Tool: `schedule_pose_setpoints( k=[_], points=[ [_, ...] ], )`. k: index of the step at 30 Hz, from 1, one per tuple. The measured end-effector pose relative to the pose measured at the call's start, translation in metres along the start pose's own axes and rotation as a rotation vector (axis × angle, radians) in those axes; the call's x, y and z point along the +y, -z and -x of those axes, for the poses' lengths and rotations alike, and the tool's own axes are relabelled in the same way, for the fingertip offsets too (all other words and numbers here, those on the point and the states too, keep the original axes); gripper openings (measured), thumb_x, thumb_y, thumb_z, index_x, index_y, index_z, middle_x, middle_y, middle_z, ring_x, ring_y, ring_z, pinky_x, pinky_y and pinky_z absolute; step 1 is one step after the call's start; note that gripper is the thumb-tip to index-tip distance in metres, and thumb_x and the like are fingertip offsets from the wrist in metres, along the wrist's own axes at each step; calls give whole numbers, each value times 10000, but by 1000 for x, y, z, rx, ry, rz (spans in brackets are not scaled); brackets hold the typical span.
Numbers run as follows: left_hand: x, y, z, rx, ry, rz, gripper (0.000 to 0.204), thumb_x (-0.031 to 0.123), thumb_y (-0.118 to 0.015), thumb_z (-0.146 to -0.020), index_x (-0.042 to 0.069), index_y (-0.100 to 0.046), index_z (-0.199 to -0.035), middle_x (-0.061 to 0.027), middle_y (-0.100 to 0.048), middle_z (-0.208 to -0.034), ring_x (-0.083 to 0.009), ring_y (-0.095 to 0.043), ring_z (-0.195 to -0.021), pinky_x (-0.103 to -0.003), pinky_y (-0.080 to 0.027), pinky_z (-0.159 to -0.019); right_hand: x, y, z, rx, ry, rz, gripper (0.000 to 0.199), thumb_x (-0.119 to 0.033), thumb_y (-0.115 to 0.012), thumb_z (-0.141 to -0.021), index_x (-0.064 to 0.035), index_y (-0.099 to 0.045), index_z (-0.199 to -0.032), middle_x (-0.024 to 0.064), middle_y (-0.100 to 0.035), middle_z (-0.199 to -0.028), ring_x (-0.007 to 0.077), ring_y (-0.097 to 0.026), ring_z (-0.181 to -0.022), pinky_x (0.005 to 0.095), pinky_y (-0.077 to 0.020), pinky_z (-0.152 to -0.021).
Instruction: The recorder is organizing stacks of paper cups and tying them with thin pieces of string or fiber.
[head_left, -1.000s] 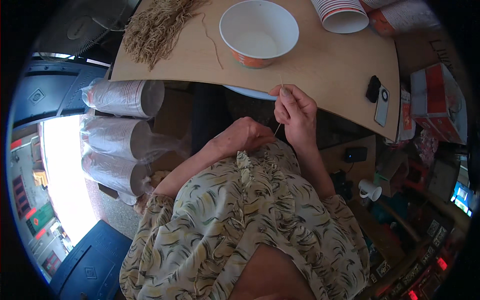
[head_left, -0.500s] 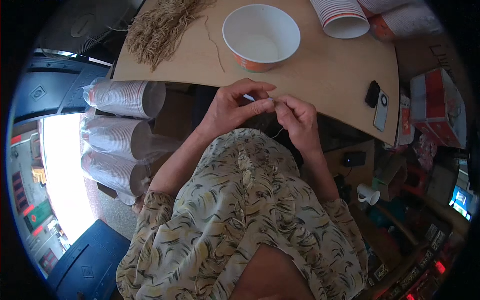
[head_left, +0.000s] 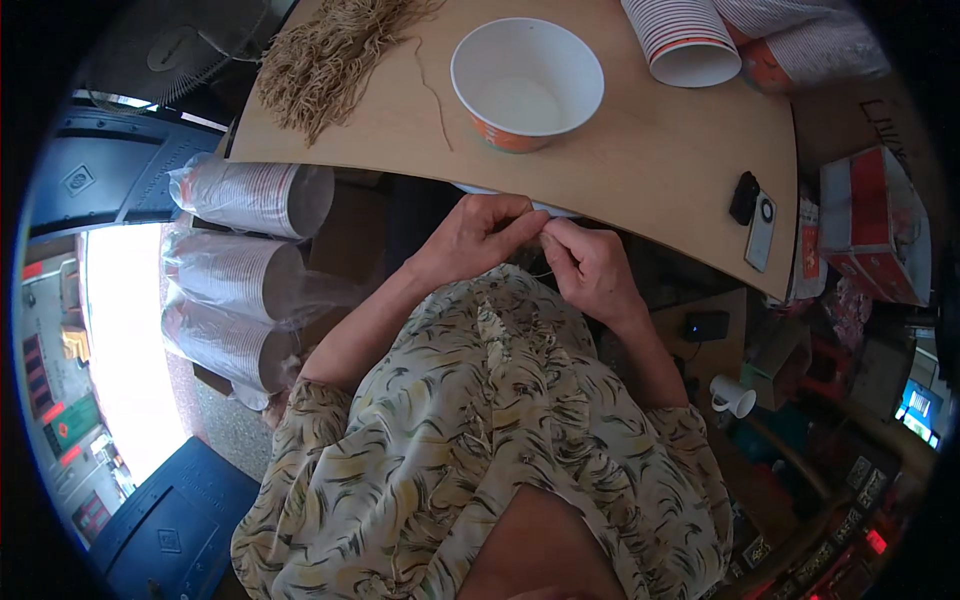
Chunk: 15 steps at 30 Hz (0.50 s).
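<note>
**Head view: two hands pinched together at the table edge**

Head camera looks down over our patterned shirt; both forearms rise from it and meet just below the near edge of the wooden table; our left hand is curled, thumb and forefinger pinched at the spot where it touches our right hand, whose fingers are likewise closed in a pinch; a thin strand of twine shows just beneath the meeting fingertips, though we cannot tell which hand grips it; a pale rim of something peeks out from under the table edge right behind the knuckles. Further off, on the tabletop, stands a white paper bowl with an orange base, empty; a single loose string lies to its left, and beyond that a bundle of tan twine; stacked striped paper cups lie at the far right. Sleeves of wrapped cups sit beside the table to our left.
</note>
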<state>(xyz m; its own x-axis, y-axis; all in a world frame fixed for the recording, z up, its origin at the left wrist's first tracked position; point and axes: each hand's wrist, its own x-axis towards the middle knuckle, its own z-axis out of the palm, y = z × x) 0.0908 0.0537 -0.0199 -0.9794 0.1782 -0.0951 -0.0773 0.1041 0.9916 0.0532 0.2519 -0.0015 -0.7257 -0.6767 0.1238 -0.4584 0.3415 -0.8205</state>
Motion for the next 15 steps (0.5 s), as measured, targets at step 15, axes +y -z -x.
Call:
schedule_pose_setpoints(
  k=[15],
  points=[
    [-2,-11,-4,27,168,99,540,455,-494,-1057,23,-608,-754,16,-526,-645,-67,-477,-607,-251,-404,-554,10,-4,-1,104,135,199,41,-43,-619,-891,-23,-584,-888,182,-629,-779,392,-637,-708,457,-492,-592]
  ],
)
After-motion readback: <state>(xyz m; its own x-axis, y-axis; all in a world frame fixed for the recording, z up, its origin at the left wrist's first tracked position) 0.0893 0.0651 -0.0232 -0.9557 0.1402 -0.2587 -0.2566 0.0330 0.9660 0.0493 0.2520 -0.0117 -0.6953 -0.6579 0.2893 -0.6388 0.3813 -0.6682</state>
